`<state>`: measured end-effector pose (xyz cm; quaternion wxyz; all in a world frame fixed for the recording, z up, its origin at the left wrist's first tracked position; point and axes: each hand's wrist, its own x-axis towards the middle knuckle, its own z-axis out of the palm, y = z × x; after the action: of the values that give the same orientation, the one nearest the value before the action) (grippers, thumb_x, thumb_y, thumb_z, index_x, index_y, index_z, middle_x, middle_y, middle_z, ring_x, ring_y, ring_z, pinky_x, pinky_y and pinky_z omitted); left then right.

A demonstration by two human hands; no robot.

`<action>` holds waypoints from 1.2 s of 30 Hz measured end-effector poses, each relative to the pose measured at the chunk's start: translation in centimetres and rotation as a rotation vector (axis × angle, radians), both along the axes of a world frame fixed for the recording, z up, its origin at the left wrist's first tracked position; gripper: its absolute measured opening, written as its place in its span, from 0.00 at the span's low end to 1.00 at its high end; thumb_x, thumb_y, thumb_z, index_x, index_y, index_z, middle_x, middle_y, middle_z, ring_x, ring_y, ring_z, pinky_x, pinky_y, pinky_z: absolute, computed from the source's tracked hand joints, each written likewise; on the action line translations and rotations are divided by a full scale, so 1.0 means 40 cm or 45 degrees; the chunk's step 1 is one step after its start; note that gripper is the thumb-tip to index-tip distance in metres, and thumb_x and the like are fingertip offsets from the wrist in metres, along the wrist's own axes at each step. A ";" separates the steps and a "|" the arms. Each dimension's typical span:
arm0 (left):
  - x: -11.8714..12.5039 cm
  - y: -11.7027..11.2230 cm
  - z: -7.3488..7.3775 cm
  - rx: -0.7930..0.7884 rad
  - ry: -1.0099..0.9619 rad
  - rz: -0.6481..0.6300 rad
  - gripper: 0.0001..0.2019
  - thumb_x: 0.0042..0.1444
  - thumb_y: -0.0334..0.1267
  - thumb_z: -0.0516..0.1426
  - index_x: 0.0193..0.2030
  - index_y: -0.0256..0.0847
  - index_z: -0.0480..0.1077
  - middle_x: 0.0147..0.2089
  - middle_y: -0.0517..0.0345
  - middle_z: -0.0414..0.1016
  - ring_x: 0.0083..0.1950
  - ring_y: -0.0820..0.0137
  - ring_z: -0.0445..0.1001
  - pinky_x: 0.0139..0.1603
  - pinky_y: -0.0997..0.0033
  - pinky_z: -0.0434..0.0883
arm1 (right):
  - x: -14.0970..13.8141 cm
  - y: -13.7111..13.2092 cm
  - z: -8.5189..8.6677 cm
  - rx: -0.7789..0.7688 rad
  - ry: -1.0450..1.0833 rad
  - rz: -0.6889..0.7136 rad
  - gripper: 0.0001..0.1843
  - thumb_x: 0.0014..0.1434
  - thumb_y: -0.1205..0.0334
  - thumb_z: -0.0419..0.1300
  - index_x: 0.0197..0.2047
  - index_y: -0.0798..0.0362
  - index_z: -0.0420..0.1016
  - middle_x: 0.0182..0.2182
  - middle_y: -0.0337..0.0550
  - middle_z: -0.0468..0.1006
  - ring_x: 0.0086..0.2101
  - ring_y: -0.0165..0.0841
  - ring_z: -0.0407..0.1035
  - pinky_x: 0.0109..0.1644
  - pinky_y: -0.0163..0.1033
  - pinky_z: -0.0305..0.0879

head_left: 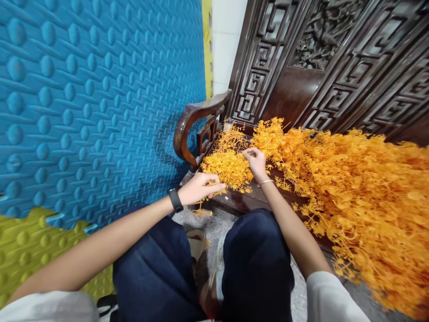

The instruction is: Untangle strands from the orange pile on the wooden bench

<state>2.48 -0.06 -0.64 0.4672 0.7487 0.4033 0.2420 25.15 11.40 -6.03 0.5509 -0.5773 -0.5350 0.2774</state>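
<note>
A big heap of orange plastic sprigs [362,197] covers the seat of a dark carved wooden bench [295,103]. A smaller pile of orange sprigs [229,167] lies at the bench's left end. My left hand [199,188], with a black wristband, pinches a thin orange sprig at the near edge of the small pile. My right hand [256,163], with a silver bracelet, rests its closed fingers on an orange sprig between the two piles.
The curved wooden armrest [192,123] rises at the bench's left end. A blue embossed foam mat [100,98] covers the wall on the left, with a yellow one [30,243] below. My knees in dark trousers [254,264] sit near the bench edge. A fallen sprig [201,212] lies on the speckled floor.
</note>
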 end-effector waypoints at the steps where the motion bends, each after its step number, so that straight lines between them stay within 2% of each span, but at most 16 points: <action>1: -0.003 0.010 0.000 -0.009 -0.010 0.020 0.16 0.55 0.48 0.54 0.24 0.37 0.64 0.19 0.64 0.66 0.21 0.78 0.63 0.25 0.77 0.60 | -0.007 -0.002 -0.002 0.006 -0.046 0.042 0.04 0.44 0.65 0.60 0.25 0.57 0.72 0.21 0.36 0.69 0.25 0.27 0.60 0.33 0.35 0.58; 4: -0.010 0.034 -0.002 -0.064 -0.079 0.072 0.16 0.53 0.48 0.55 0.25 0.37 0.65 0.19 0.64 0.66 0.20 0.78 0.62 0.23 0.77 0.60 | -0.029 -0.004 0.002 0.007 -0.183 0.133 0.06 0.46 0.63 0.60 0.26 0.57 0.75 0.18 0.35 0.66 0.22 0.26 0.57 0.31 0.35 0.55; 7: -0.014 0.053 -0.008 -0.130 -0.151 0.114 0.15 0.52 0.48 0.56 0.25 0.37 0.64 0.18 0.64 0.66 0.19 0.79 0.62 0.21 0.78 0.59 | -0.031 0.001 0.001 0.021 -0.229 0.148 0.09 0.47 0.63 0.59 0.31 0.58 0.77 0.18 0.34 0.66 0.22 0.26 0.56 0.29 0.34 0.54; 10: -0.016 0.066 -0.010 -0.243 -0.226 0.144 0.14 0.53 0.46 0.56 0.25 0.37 0.65 0.17 0.64 0.65 0.16 0.79 0.60 0.18 0.79 0.59 | -0.016 0.006 -0.010 0.044 -0.289 0.186 0.12 0.47 0.64 0.59 0.35 0.58 0.79 0.20 0.36 0.69 0.21 0.26 0.56 0.29 0.34 0.55; 12: -0.018 0.072 -0.007 -0.326 -0.271 0.185 0.13 0.52 0.44 0.56 0.26 0.37 0.65 0.16 0.64 0.65 0.15 0.79 0.60 0.17 0.79 0.59 | -0.006 0.009 -0.016 0.020 -0.339 0.199 0.12 0.47 0.65 0.58 0.34 0.58 0.79 0.22 0.39 0.73 0.22 0.26 0.59 0.29 0.34 0.57; 16: -0.021 0.074 0.007 -0.386 -0.391 0.298 0.11 0.51 0.42 0.57 0.26 0.37 0.65 0.18 0.63 0.66 0.17 0.79 0.62 0.16 0.79 0.59 | -0.003 0.011 -0.022 -0.087 -0.421 0.189 0.12 0.46 0.70 0.56 0.32 0.57 0.80 0.28 0.43 0.78 0.25 0.29 0.65 0.32 0.36 0.61; 19: -0.024 0.073 0.012 -0.371 -0.525 0.335 0.08 0.50 0.40 0.57 0.29 0.37 0.66 0.21 0.62 0.67 0.18 0.78 0.64 0.17 0.79 0.60 | -0.007 0.012 -0.022 -0.128 -0.462 0.190 0.15 0.46 0.72 0.54 0.35 0.57 0.80 0.27 0.43 0.77 0.23 0.29 0.64 0.34 0.38 0.63; 22: -0.030 0.075 0.011 -0.379 -0.620 0.344 0.09 0.51 0.41 0.56 0.31 0.36 0.67 0.23 0.62 0.69 0.18 0.78 0.65 0.16 0.78 0.59 | -0.014 0.008 -0.015 -0.082 -0.513 0.102 0.18 0.46 0.72 0.55 0.41 0.56 0.78 0.31 0.44 0.77 0.25 0.29 0.65 0.38 0.40 0.64; 24: -0.033 0.077 0.008 -0.378 -0.659 0.355 0.09 0.51 0.42 0.56 0.32 0.36 0.67 0.24 0.61 0.69 0.18 0.78 0.65 0.16 0.78 0.59 | -0.025 -0.002 0.000 0.006 -0.460 0.060 0.16 0.47 0.70 0.57 0.41 0.57 0.77 0.34 0.46 0.77 0.27 0.30 0.66 0.40 0.41 0.65; 26: -0.035 0.078 0.007 -0.368 -0.671 0.373 0.10 0.52 0.42 0.56 0.33 0.36 0.68 0.25 0.60 0.70 0.17 0.78 0.65 0.16 0.78 0.59 | -0.045 -0.022 0.023 0.061 -0.283 0.164 0.12 0.51 0.63 0.58 0.39 0.56 0.76 0.33 0.45 0.76 0.26 0.29 0.66 0.37 0.40 0.66; 28: -0.037 0.079 0.007 -0.360 -0.659 0.394 0.10 0.53 0.42 0.55 0.33 0.36 0.68 0.25 0.60 0.70 0.17 0.78 0.65 0.15 0.78 0.59 | -0.072 -0.050 0.051 0.052 -0.080 0.409 0.14 0.55 0.54 0.56 0.39 0.54 0.75 0.33 0.43 0.76 0.27 0.29 0.67 0.33 0.37 0.66; 30: -0.038 0.079 0.008 -0.356 -0.647 0.409 0.11 0.53 0.43 0.55 0.34 0.36 0.69 0.24 0.61 0.69 0.16 0.78 0.65 0.15 0.79 0.59 | -0.100 -0.081 0.078 0.006 0.050 0.695 0.17 0.57 0.49 0.54 0.43 0.51 0.73 0.36 0.42 0.76 0.30 0.29 0.69 0.33 0.36 0.66; 33: -0.040 0.080 0.007 -0.346 -0.640 0.408 0.12 0.54 0.45 0.54 0.34 0.36 0.69 0.23 0.61 0.69 0.16 0.78 0.64 0.15 0.79 0.59 | -0.130 -0.116 0.103 -0.045 0.125 1.002 0.21 0.53 0.52 0.61 0.50 0.47 0.69 0.39 0.41 0.75 0.35 0.30 0.71 0.38 0.37 0.68; 36: -0.043 0.078 0.004 -0.302 -0.573 0.426 0.14 0.55 0.47 0.53 0.33 0.36 0.69 0.21 0.61 0.69 0.14 0.78 0.63 0.14 0.79 0.58 | -0.137 -0.131 0.114 0.016 0.081 1.021 0.17 0.51 0.56 0.63 0.44 0.50 0.72 0.34 0.40 0.75 0.33 0.29 0.70 0.42 0.39 0.68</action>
<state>0.75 3.05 -0.49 0.5827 0.5397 0.4327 0.4266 19.65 6.15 -1.49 0.4190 -0.3105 -0.7021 0.4848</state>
